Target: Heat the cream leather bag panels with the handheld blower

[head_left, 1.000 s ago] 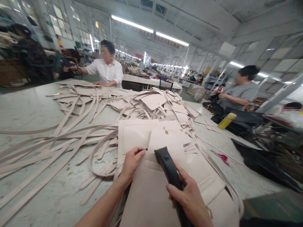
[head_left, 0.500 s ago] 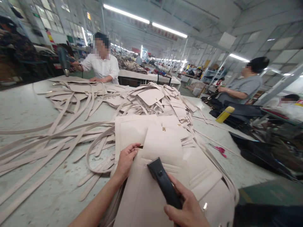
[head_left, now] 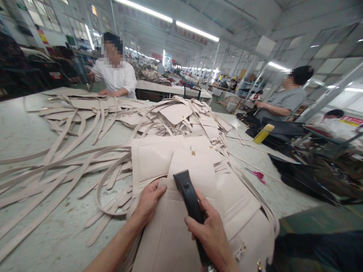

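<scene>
- We count one black tool (head_left: 191, 200), held over one beige panel (head_left: 161, 230) at front centre; right hand (head_left: 208, 226) has fingers wrapped round the tool's grip; left hand (head_left: 149, 202) pinches the panel's upper left corner, thumb on top, other fingertips partly hidden.
- We log one pair of pink-handled scissors (head_left: 259, 176), one yellow object (head_left: 263, 134); beige straps (head_left: 65, 181) overlap too much to count; two co-workers nearest, one white-shirted (head_left: 121, 77), one in grey (head_left: 290, 99).
- Surface: pale table (head_left: 25, 124), brown-flecked; room: long workshop, tube lights (head_left: 197, 31) overhead.
- Against half a second ago: tool's head sits farther up, in front of the clasped flap (head_left: 195, 164); contact we cannot tell; scissors unmoved on table.
</scene>
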`<action>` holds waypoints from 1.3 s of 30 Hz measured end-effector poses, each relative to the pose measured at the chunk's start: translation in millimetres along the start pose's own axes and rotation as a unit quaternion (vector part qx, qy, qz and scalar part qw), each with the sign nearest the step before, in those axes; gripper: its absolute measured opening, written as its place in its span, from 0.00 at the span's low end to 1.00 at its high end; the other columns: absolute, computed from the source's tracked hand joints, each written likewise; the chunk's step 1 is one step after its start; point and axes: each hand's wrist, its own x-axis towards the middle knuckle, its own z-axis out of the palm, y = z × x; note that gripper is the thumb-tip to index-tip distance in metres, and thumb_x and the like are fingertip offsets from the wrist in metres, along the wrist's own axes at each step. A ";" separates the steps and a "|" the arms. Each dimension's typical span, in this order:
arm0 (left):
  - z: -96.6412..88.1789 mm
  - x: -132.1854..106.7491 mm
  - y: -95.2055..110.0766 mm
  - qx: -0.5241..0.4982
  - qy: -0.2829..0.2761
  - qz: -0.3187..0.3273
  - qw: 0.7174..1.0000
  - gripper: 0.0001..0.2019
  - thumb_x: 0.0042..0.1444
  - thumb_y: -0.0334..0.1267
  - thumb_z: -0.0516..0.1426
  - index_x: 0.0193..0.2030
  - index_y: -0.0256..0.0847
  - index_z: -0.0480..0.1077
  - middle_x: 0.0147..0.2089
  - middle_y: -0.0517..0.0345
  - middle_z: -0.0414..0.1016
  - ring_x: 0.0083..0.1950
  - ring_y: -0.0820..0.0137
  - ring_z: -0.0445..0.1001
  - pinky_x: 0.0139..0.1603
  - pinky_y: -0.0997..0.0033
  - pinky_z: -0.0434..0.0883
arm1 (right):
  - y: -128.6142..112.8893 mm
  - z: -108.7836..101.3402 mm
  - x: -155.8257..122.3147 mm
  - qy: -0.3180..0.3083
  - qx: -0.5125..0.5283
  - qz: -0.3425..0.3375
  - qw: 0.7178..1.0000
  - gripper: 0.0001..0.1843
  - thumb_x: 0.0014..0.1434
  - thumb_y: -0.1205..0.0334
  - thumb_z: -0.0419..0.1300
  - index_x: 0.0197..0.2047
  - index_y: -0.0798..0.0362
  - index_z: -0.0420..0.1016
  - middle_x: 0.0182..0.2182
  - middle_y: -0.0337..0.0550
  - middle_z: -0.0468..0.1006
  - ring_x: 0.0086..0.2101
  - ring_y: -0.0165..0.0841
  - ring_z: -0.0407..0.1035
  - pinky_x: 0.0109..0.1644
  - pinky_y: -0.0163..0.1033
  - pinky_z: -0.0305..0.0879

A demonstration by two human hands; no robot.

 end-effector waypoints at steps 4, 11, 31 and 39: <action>4.0 0.4 1.5 0.127 0.033 -0.006 0.991 0.19 0.43 0.40 0.60 0.43 0.38 0.69 0.36 0.54 0.76 0.32 0.64 0.73 0.34 0.69 0.69 | 11.1 -8.7 -5.2 0.008 -0.007 0.023 1.000 0.38 0.48 0.69 0.57 0.63 0.50 0.54 0.37 0.39 0.75 0.22 0.25 0.62 0.21 0.28 0.63; 12.7 4.6 2.8 0.252 0.085 -0.014 0.964 0.17 0.36 0.34 0.54 0.37 0.38 0.70 0.30 0.59 0.74 0.28 0.67 0.70 0.27 0.75 0.65 | 32.9 -9.8 -14.9 0.023 0.005 0.030 0.999 0.38 0.45 0.68 0.56 0.62 0.53 0.57 0.42 0.42 0.75 0.28 0.29 0.68 0.19 0.28 0.59; 2.7 10.0 -0.3 0.108 0.015 -0.005 0.994 0.18 0.48 0.46 0.57 0.42 0.36 0.73 0.39 0.52 0.77 0.39 0.60 0.73 0.42 0.65 0.69 | 21.5 -25.6 -23.8 -0.067 -0.059 0.033 0.995 0.41 0.40 0.73 0.55 0.60 0.52 0.61 0.44 0.40 0.76 0.32 0.32 0.71 0.33 0.32 0.66; -1.9 15.6 -1.9 0.147 0.092 0.045 0.984 0.19 0.45 0.50 0.59 0.36 0.36 0.74 0.44 0.53 0.76 0.47 0.59 0.71 0.55 0.65 0.63 | -7.1 4.2 -10.8 -0.052 -0.075 -0.010 0.996 0.39 0.42 0.68 0.61 0.61 0.50 0.61 0.44 0.41 0.76 0.39 0.37 0.70 0.44 0.37 0.68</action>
